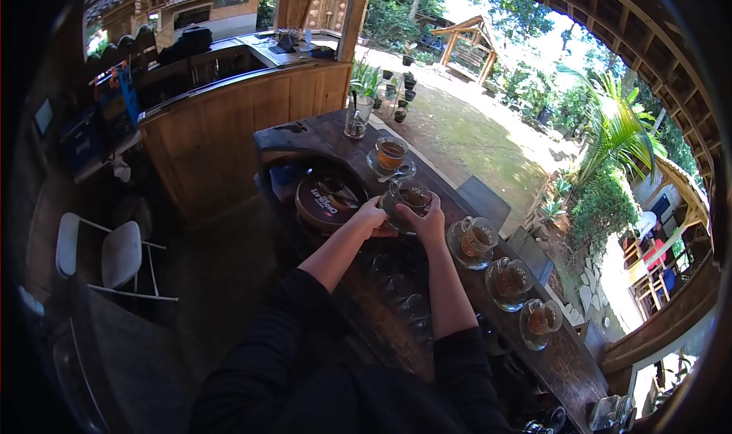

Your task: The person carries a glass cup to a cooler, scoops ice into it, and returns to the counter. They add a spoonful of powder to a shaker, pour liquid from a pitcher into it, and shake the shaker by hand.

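Between my two hands is a clear glass cup of tea (414, 194), with a glass saucer under it. My left hand (371, 217) is closed on the near left side of the saucer, and my right hand (425, 219) grips its right side. Farther along the wooden table (305, 134) stands another glass cup (392, 152) of amber tea on a saucer with a spoon. To the right, more tea cups form a row on saucers: one cup (478, 236), a second cup (512, 278) and a third cup (542, 317). Whether my held saucer touches the table is hard to see.
A round box lettered "CHOCOLATE" (329, 199) sits left of my hands. Several empty glasses (398, 287) are in shadow nearer me. A glass holding utensils (355, 124) stands at the far end. A wooden counter (252, 125) and a folding chair (120, 257) are at left.
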The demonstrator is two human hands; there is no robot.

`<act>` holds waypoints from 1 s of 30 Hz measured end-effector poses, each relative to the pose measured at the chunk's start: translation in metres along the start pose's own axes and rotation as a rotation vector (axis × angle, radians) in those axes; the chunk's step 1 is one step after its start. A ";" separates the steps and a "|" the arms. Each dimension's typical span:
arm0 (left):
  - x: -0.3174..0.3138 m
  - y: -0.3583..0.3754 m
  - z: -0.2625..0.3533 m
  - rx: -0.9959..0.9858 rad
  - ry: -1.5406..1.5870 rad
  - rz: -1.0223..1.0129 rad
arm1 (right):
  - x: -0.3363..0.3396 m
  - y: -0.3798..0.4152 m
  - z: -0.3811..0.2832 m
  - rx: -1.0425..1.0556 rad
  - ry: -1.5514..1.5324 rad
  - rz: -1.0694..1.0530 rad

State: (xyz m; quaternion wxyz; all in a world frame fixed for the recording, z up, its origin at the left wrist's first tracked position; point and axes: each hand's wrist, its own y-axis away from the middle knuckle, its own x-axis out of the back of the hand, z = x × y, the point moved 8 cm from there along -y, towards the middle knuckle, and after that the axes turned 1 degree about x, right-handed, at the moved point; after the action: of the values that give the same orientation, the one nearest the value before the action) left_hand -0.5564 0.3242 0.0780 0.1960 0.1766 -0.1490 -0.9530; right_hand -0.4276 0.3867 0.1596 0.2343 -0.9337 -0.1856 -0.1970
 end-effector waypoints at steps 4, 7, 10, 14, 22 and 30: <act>0.024 0.043 -0.003 0.012 0.006 -0.034 | -0.014 0.017 -0.027 0.116 -0.016 -0.026; 0.039 0.087 -0.001 0.000 0.046 -0.023 | -0.021 0.039 -0.055 0.220 0.035 -0.020; 0.057 0.129 0.005 -0.092 -0.003 0.011 | -0.030 0.061 -0.081 0.285 -0.045 -0.045; 0.078 0.190 0.011 -0.148 0.023 0.087 | -0.043 0.091 -0.121 0.431 -0.244 -0.105; 0.123 0.287 -0.005 -0.304 0.096 0.316 | -0.096 0.136 -0.179 0.566 -0.482 -0.454; 0.175 0.376 -0.044 -0.395 0.175 0.598 | -0.170 0.196 -0.220 0.674 -0.563 -0.787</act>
State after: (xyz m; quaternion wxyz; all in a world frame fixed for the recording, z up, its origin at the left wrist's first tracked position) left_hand -0.5689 -0.0903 0.1233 0.5083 0.1645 0.0102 -0.8453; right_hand -0.5488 0.0702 0.1894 0.3692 -0.6850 -0.6256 0.0562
